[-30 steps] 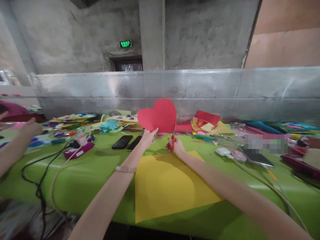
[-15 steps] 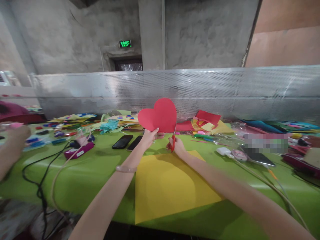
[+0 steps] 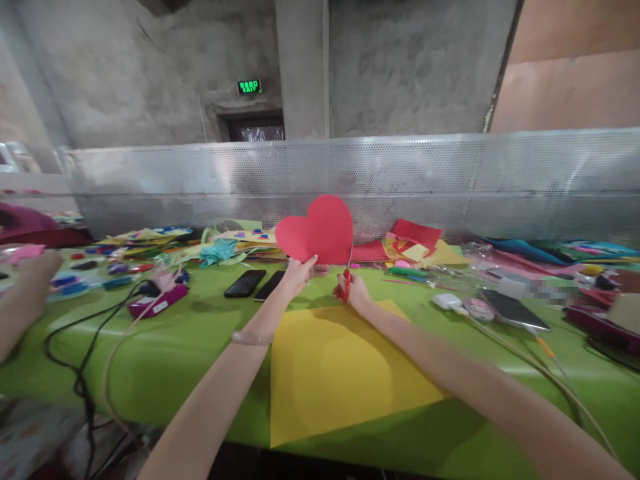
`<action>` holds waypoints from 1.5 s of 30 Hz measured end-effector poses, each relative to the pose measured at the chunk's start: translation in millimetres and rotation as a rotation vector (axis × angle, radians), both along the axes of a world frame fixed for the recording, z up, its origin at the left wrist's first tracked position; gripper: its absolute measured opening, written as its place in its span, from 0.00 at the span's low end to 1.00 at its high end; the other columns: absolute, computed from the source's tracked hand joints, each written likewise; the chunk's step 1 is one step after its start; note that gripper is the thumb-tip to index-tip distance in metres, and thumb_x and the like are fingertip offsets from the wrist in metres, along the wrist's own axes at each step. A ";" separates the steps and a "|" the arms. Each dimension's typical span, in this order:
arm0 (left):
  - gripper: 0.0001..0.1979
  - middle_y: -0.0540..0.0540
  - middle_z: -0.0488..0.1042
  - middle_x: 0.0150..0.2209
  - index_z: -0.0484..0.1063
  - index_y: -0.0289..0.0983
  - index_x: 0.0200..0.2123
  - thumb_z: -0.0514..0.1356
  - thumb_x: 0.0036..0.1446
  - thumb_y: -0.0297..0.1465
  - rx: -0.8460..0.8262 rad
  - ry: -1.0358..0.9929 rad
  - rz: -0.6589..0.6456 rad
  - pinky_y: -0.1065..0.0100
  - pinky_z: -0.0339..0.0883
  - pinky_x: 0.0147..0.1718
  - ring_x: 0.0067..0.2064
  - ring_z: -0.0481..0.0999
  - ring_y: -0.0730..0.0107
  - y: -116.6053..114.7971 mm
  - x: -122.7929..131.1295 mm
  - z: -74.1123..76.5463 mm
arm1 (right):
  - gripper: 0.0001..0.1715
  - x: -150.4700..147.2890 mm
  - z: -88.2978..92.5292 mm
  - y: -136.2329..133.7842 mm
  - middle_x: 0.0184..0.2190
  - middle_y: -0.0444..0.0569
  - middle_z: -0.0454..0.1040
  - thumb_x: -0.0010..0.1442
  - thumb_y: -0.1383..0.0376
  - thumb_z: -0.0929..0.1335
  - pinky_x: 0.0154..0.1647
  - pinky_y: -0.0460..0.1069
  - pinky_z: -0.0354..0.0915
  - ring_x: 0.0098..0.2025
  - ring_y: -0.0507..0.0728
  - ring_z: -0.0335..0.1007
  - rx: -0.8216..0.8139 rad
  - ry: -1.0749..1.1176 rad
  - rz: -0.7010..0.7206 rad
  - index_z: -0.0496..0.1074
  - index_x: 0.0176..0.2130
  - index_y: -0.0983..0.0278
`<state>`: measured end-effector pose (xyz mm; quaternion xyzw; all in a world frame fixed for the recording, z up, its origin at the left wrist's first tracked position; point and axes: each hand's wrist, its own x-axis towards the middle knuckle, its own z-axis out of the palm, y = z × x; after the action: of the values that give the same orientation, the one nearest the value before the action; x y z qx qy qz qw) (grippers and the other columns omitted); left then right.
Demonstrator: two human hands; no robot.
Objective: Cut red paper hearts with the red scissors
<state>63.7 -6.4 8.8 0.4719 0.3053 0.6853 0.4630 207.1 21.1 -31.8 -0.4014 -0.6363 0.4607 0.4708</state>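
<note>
A red paper heart (image 3: 320, 233) is held upright above the table, tilted to the left. My left hand (image 3: 299, 272) pinches its lower edge, thumb on the near face. In my right hand (image 3: 356, 293) is a pair of scissors with red handles (image 3: 347, 285), the fingers closed round them. The blades point up and meet the heart's right edge; how far apart they are I cannot tell. Under my wrists a yellow sheet of paper (image 3: 340, 373) lies on the green tablecloth (image 3: 225, 373).
Two phones (image 3: 245, 283) lie left of my left hand. Further left are a purple power strip (image 3: 157, 301) with cables and another person's hand (image 3: 37, 287). Coloured paper scraps (image 3: 413, 243) line the back before a perforated metal panel (image 3: 400, 173). A charging phone (image 3: 515, 310) is at right.
Both hands, the heart and the scissors stay almost where they were. The view has shifted very slightly.
</note>
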 end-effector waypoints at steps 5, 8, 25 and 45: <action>0.19 0.40 0.75 0.36 0.64 0.32 0.47 0.60 0.51 0.25 0.002 0.006 -0.001 0.65 0.72 0.29 0.30 0.77 0.66 0.4 0.0 -0.7 | 0.09 0.0 -0.9 0.4 0.14 0.44 0.71 0.56 0.65 0.62 0.14 0.41 0.59 0.14 0.49 0.65 0.007 0.006 0.004 0.61 0.25 0.64; 0.16 0.39 0.74 0.38 0.65 0.31 0.45 0.58 0.51 0.23 0.003 0.010 -0.002 0.66 0.72 0.28 0.29 0.76 0.66 1.4 0.1 -1.7 | 0.09 0.1 0.4 -1.2 0.14 0.44 0.71 0.56 0.65 0.62 0.13 0.41 0.59 0.14 0.49 0.65 0.009 0.008 0.006 0.60 0.25 0.64; 0.16 0.41 0.75 0.34 0.65 0.31 0.44 0.60 0.50 0.24 0.003 0.001 -0.001 0.67 0.71 0.28 0.29 0.76 0.68 2.2 -0.2 -2.5 | 0.10 1.1 2.7 -2.5 0.13 0.44 0.70 0.55 0.63 0.62 0.09 0.40 0.54 0.13 0.49 0.64 0.016 0.035 -0.011 0.60 0.25 0.64; 0.15 0.40 0.76 0.34 0.66 0.31 0.42 0.60 0.49 0.25 0.006 0.017 -0.015 0.66 0.71 0.28 0.28 0.76 0.67 0.8 0.9 -2.0 | 0.10 2.9 4.2 -2.5 0.13 0.44 0.70 0.55 0.64 0.62 0.11 0.41 0.56 0.14 0.49 0.64 0.005 0.040 -0.015 0.60 0.23 0.64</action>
<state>64.7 -5.6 6.9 0.4813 0.3036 0.6789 0.4640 210.0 18.6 -27.6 -0.3960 -0.6248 0.4636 0.4878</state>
